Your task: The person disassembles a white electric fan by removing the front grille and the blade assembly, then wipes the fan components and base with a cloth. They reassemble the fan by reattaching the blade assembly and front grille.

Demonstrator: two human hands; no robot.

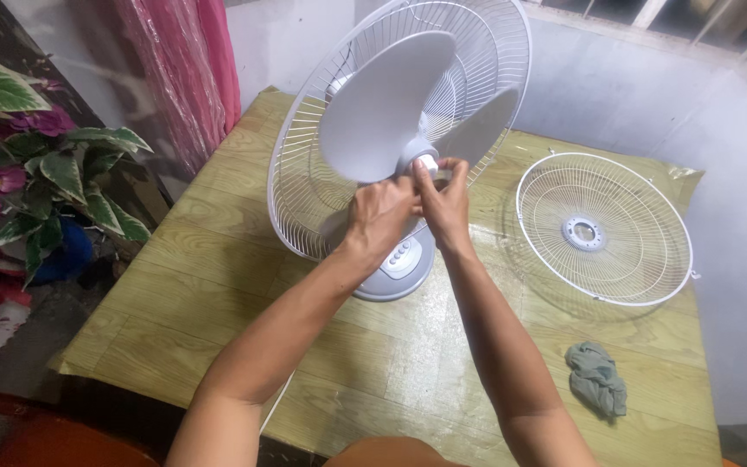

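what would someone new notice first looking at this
First the white table fan standing at the middle of the table, its front open and blades bare, with the left hand and right hand meeting at the small white cap on its hub. Next the detached front grille lying flat on the right, and a crumpled grey-green cloth nearer the table's front edge.

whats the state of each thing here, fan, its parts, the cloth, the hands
fan: upright on the table, front open
blades: mounted, uncovered
rear grille: on the fan
front grille: off, lying flat on the table
hub cap: on the hub, gripped by fingers
cloth: crumpled, apart from the hands
left hand: closed at the hub
right hand: pinching the hub cap
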